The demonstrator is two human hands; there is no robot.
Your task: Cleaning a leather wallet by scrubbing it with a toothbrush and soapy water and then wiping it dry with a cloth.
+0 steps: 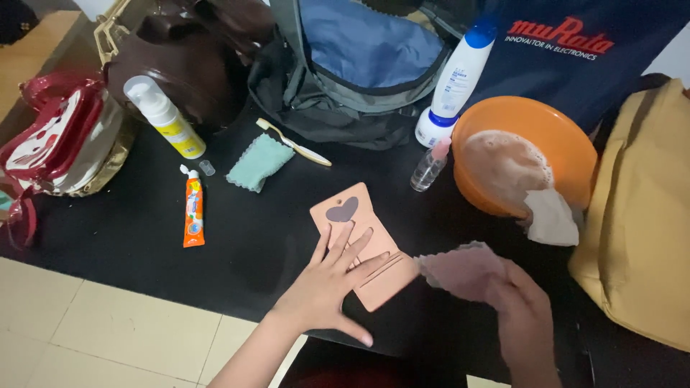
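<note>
A pink card holder (353, 215) with a grey heart cut-out lies flat on the black tabletop (144, 237). My left hand (332, 282) presses down on its near end with fingers spread. My right hand (523, 310) grips a dusty-pink cloth (461, 270), whose scalloped edge touches the holder's right corner. An orange bowl (569, 144) of foamy water stands at the right, with a beige cloth (552, 217) draped over its rim.
An orange toothpaste tube (193, 211), a small clear cap (207, 168), a yellow foam pump bottle (164, 116), a teal cloth (260, 162), a toothbrush (293, 142), a small spray bottle (430, 165) and a white-blue bottle (454, 85) lie around. Bags line the back and right.
</note>
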